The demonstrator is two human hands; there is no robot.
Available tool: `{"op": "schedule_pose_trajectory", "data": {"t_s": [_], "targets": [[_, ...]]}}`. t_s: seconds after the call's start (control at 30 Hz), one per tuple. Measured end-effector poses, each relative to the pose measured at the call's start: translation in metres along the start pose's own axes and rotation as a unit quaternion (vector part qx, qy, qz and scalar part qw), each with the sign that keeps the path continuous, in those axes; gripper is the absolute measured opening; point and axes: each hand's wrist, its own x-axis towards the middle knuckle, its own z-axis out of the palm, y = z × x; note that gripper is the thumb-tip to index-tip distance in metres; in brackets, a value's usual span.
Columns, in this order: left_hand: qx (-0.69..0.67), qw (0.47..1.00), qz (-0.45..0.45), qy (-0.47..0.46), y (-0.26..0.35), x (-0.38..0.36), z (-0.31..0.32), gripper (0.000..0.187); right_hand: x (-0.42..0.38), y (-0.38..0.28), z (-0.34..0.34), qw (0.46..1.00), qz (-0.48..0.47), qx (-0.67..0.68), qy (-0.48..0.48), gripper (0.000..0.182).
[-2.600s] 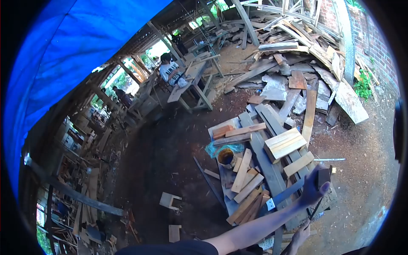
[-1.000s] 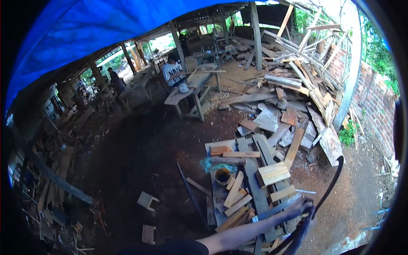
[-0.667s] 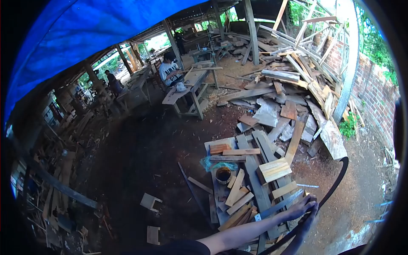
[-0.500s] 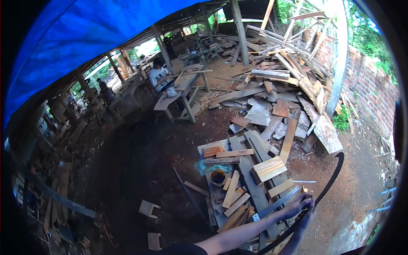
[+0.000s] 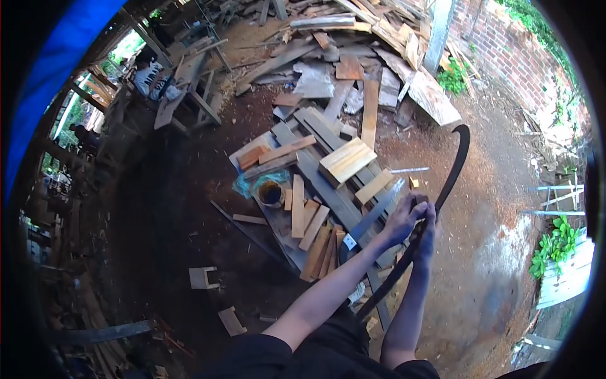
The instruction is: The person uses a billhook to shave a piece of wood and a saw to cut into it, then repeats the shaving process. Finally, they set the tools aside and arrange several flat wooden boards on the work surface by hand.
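My left hand (image 5: 401, 222) is closed, its fingertips curled around something small and brown that I cannot make out. Right against it, my right hand (image 5: 425, 239) is closed at a long dark curved bar (image 5: 456, 165). The bar's hooked end rises past my hands, and its lower part runs down between my forearms toward my body. Just left of my hands, a handsaw (image 5: 372, 218) with a grey blade lies slantwise over the boards. A small yellow piece (image 5: 414, 182) shows beyond my fingertips.
Cut wood pieces (image 5: 314, 227), a pale stacked block (image 5: 347, 160) and a dark-filled pot (image 5: 271, 194) lie on long planks. Scrap boards (image 5: 341, 69) pile up beyond, beside a post (image 5: 439, 35). A seated person (image 5: 150, 79) is at a bench (image 5: 189, 69) at upper left.
My view has tilted down and swung right, so the wood pile and bench appear higher and farther left. My hands stay together at the bar, with more of both forearms showing.
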Motion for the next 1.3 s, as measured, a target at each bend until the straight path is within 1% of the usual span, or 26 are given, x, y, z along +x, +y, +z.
{"op": "schedule_pose_trajectory", "data": {"t_s": [0.03, 0.07, 0.13, 0.3, 0.37, 0.43, 0.47, 0.53, 0.57, 0.63, 0.7, 0.73, 0.83, 0.9, 1.07, 1.13, 1.17, 1.23, 1.27, 1.3], "targets": [[0.004, 1.0, 0.009, 0.005, -0.003, -0.001, 0.0, 0.043, -0.001, 0.0, 0.0, 1.0, 0.0, 0.002, 0.0, 0.036], [0.001, 1.0, 0.001, 0.013, -0.006, -0.001, -0.001, 0.043, -0.002, 0.001, 0.001, 1.0, 0.009, -0.005, -0.005, 0.036], [-0.004, 1.0, 0.025, 0.012, -0.013, -0.001, 0.003, 0.042, -0.004, 0.001, -0.001, 1.0, 0.008, -0.005, -0.001, 0.038], [0.001, 0.998, -0.001, 0.06, -0.011, -0.006, 0.006, 0.038, -0.001, 0.004, 0.0, 0.999, 0.017, 0.003, -0.031, 0.041], [-0.007, 0.999, 0.019, 0.025, -0.002, -0.006, 0.005, 0.039, -0.004, -0.001, 0.001, 1.0, -0.005, 0.014, -0.027, 0.042], [-0.001, 1.0, 0.022, 0.017, 0.004, -0.007, 0.003, 0.041, -0.002, 0.0, -0.005, 0.999, 0.024, 0.0, -0.03, 0.041], [0.01, 1.0, -0.003, 0.014, 0.008, -0.009, 0.002, 0.044, -0.002, 0.0, -0.006, 0.999, 0.02, -0.001, -0.029, 0.042], [0.015, 1.0, -0.01, 0.024, 0.004, -0.007, 0.003, 0.044, -0.003, 0.0, -0.003, 0.999, 0.003, 0.013, -0.047, 0.042], [0.024, 0.999, -0.015, 0.032, 0.002, -0.008, 0.005, 0.045, -0.005, 0.0, -0.003, 0.999, 0.006, 0.011, -0.044, 0.042], [0.013, 0.999, -0.025, 0.02, 0.001, -0.007, 0.004, 0.046, -0.005, -0.002, 0.002, 0.999, -0.001, 0.02, -0.032, 0.043], [0.052, 0.997, 0.017, 0.049, 0.004, -0.007, 0.005, 0.047, -0.004, -0.001, 0.001, 0.999, 0.002, 0.022, -0.04, 0.043], [0.047, 0.998, 0.014, 0.047, 0.006, -0.008, 0.005, 0.047, -0.004, -0.001, -0.003, 0.999, 0.006, 0.022, -0.048, 0.044], [-0.02, 0.999, -0.035, 0.007, 0.007, -0.008, 0.004, 0.048, 0.0, 0.0, -0.007, 0.998, 0.02, 0.02, -0.057, 0.045], [0.003, 0.999, 0.011, 0.039, 0.007, -0.008, 0.005, 0.047, 0.002, 0.001, -0.007, 0.998, 0.021, 0.017, -0.057, 0.044], [0.009, 0.999, -0.022, 0.027, 0.008, -0.009, 0.005, 0.049, -0.004, -0.003, 0.002, 0.999, -0.006, 0.029, -0.032, 0.043], [0.045, 0.998, 0.014, 0.05, 0.006, -0.008, 0.007, 0.054, 0.0, -0.004, 0.0, 0.999, 0.0, 0.034, -0.037, 0.045], [0.04, 0.998, 0.011, 0.047, 0.005, -0.009, 0.013, 0.054, 0.0, -0.004, -0.003, 0.999, 0.006, 0.033, -0.038, 0.046], [-0.042, 0.995, -0.024, 0.092, 0.009, -0.016, 0.02, 0.054, -0.002, -0.007, -0.002, 0.998, 0.013, 0.049, -0.042, 0.049], [-0.068, 0.993, -0.034, 0.089, 0.011, -0.02, 0.021, 0.063, -0.001, -0.008, -0.001, 0.997, 0.014, 0.064, -0.045, 0.052], [-0.074, 0.993, -0.037, 0.088, 0.005, -0.024, 0.027, 0.063, 0.001, -0.008, -0.003, 0.997, 0.014, 0.058, -0.041, 0.052]]}}
